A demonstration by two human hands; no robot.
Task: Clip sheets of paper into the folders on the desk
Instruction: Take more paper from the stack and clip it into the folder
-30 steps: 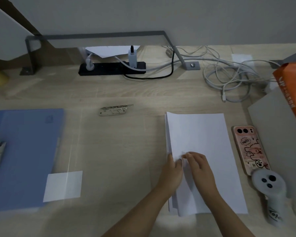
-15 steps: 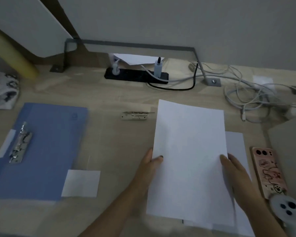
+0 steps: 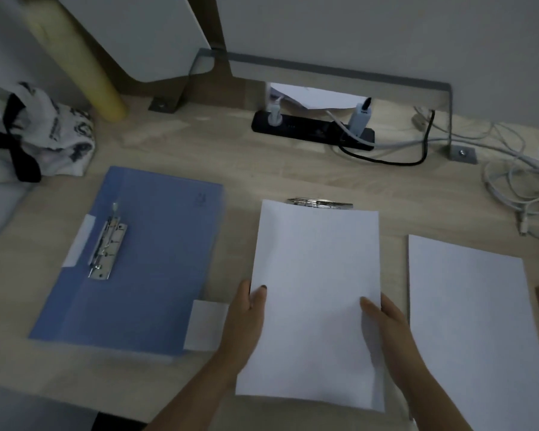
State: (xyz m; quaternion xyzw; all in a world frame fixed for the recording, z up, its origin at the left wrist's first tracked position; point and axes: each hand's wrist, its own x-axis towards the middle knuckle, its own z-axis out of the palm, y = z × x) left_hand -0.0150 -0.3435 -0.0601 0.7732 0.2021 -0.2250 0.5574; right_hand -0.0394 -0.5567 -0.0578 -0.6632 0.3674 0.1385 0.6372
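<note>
- White paper sheet (image 3: pixel 315 290) is pinched at its two long edges: left grip (image 3: pixel 246 318) and right grip (image 3: pixel 386 325) each clasp it, thumb on top, fingers hidden beneath
- It hangs over the surface (image 3: pixel 199 150) between the blue folder (image 3: pixel 156 250) on the left and the paper stack (image 3: pixel 473 321) on the right, its far edge covering part of a loose metal clip (image 3: pixel 321 203)
- By its look the sheet is very light, thin and floppy; two-edged support holds it fairly flat, one-handed it would likely droop, and a hard pinch would crease it
- Holding the side edges seems best, leaving the far edge free to slide under the folder's metal clamp (image 3: pixel 106 247), which looks stiff and sprung
- Folder lies flat with its clamp exposed; its smooth plastic may skid when the clamp is pressed
- Writing: a small embossed mark (image 3: pixel 201 199) near the folder's far corner, too faint to read; black print on the cloth bag (image 3: pixel 44 132) at far left, blurred beyond reading
</note>
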